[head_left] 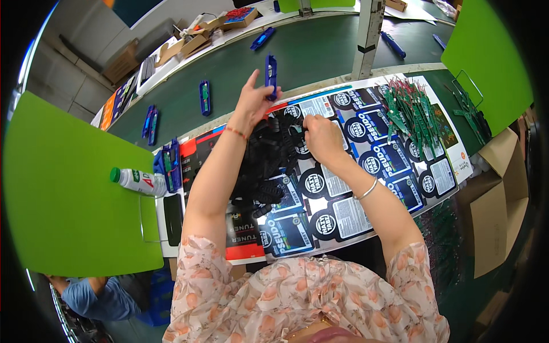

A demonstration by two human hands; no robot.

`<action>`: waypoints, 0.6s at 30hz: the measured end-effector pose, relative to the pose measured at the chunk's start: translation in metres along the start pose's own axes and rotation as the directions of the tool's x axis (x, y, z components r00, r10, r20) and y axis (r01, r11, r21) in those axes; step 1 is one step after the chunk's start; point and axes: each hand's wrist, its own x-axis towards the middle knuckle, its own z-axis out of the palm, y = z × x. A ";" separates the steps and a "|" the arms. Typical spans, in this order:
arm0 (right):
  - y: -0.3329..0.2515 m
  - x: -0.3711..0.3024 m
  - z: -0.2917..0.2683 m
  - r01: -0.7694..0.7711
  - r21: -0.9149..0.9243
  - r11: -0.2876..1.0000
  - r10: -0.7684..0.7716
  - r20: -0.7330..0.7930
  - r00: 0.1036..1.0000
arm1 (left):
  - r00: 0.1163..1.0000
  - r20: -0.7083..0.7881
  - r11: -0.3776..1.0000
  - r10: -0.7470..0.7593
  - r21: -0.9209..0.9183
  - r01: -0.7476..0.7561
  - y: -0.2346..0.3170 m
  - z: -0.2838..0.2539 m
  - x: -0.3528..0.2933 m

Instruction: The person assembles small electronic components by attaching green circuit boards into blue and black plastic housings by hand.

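My left hand reaches toward the green belt and grips the lower end of an elongated blue plastic casing; one finger points away from it. My right hand is closed, its fingertips bent down beside a heap of black parts. What those fingertips pinch, if anything, is hidden. The heap lies on a printed sheet covering the work surface. On the sheet's right side sits a bundle of green circuit boards with red wires.
More blue casings lie along the green belt. Green panels stand left and right. A white bottle with a green cap is at the left, near a dark phone-like slab. A cardboard box stands right. Someone in blue is lower left.
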 end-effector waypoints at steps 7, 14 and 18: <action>-0.015 -0.005 -0.019 -0.138 0.025 0.990 0.128 0.238 0.963 | 0.984 0.169 0.973 0.048 -0.232 -0.007 -0.007 0.009 -0.186; 0.007 -0.051 -0.021 -0.070 0.193 0.979 0.053 0.092 0.994 | 0.989 0.071 0.926 -0.126 -0.349 0.143 -0.077 0.005 -0.267; 0.001 -0.074 -0.055 -0.151 0.419 0.895 0.186 -0.043 0.982 | 0.986 0.092 0.934 -0.136 -0.320 0.159 -0.090 0.012 -0.284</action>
